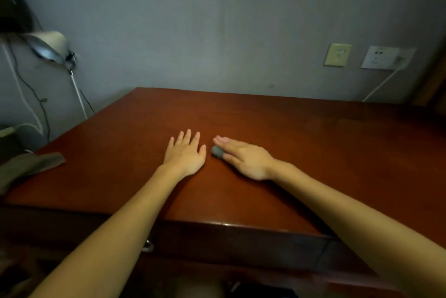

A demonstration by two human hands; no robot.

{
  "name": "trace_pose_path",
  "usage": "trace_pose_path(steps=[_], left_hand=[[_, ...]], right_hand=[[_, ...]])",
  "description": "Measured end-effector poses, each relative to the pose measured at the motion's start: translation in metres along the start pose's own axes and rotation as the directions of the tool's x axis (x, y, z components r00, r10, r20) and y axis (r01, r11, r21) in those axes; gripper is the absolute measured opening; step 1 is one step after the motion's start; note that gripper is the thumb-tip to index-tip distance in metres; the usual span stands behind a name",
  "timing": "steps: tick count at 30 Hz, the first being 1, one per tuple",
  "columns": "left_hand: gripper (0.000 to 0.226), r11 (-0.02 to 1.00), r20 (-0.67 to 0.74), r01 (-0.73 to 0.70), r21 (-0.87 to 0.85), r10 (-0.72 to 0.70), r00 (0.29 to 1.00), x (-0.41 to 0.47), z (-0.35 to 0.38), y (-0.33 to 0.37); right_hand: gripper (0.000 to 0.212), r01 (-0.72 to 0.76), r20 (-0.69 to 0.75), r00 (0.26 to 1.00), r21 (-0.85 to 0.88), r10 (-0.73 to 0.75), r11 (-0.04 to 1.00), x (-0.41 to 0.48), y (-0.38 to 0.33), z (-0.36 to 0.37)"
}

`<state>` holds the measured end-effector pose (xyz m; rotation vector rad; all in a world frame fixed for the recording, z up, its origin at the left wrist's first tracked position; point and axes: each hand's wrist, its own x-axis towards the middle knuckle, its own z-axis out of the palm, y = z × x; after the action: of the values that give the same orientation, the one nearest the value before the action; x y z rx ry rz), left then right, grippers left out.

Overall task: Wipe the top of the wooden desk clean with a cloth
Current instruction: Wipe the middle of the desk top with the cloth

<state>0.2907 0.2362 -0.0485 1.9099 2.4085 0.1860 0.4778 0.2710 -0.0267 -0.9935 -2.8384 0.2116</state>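
The reddish-brown wooden desk fills the middle of the view. My left hand lies flat on it, palm down, fingers spread, holding nothing. My right hand lies flat just to its right, fingers pointing left. The thumb tip wears a small grey cover. A crumpled grey-green cloth lies at the desk's left edge, well away from both hands.
A desk lamp with a white stem stands off the back left corner, with cables hanging beside it. Two wall sockets sit above the desk's back right, one with a white cord. A drawer handle shows below the front edge.
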Motion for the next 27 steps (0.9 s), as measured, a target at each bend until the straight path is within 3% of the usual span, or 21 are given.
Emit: trace_pose_path(steps=[4, 9, 13, 16, 19, 22, 27], left_hand=[[0.057, 0.999, 0.004, -0.040, -0.018, 0.040, 0.999, -0.031, -0.001, 0.001], [0.057, 0.998, 0.023, -0.058, -0.034, 0.058, 0.998, -0.042, -0.004, 0.002], [0.057, 0.998, 0.021, -0.047, -0.048, 0.048, 0.999, -0.043, -0.004, 0.003], [0.056, 0.997, 0.014, -0.057, -0.058, 0.058, 0.998, -0.045, -0.005, 0.003], [0.053, 0.990, 0.020, -0.116, -0.082, 0.118, 0.993, -0.046, -0.012, -0.004], [0.049, 0.957, 0.029, -0.235, -0.170, 0.243, 0.970, -0.054, -0.017, -0.032], [0.047, 0.949, -0.022, -0.280, -0.144, 0.279, 0.960, -0.079, -0.013, -0.065]], right_hand=[[0.050, 0.076, 0.049, 0.996, 0.052, -0.078, 0.996, -0.064, -0.017, -0.003], [0.048, -0.141, 0.055, 0.989, 0.093, 0.136, 0.986, -0.102, 0.029, -0.022], [0.052, -0.307, 0.016, 0.952, 0.051, 0.306, 0.950, -0.066, 0.048, -0.022], [0.056, -0.333, -0.005, 0.943, 0.026, 0.333, 0.943, -0.027, 0.026, -0.012], [0.054, -0.223, -0.022, 0.974, 0.017, 0.224, 0.975, -0.006, -0.023, 0.004], [0.053, 0.002, -0.017, 1.000, -0.007, -0.002, 1.000, -0.016, -0.079, 0.018], [0.051, 0.281, -0.014, 0.960, 0.033, -0.281, 0.959, -0.087, -0.105, 0.015]])
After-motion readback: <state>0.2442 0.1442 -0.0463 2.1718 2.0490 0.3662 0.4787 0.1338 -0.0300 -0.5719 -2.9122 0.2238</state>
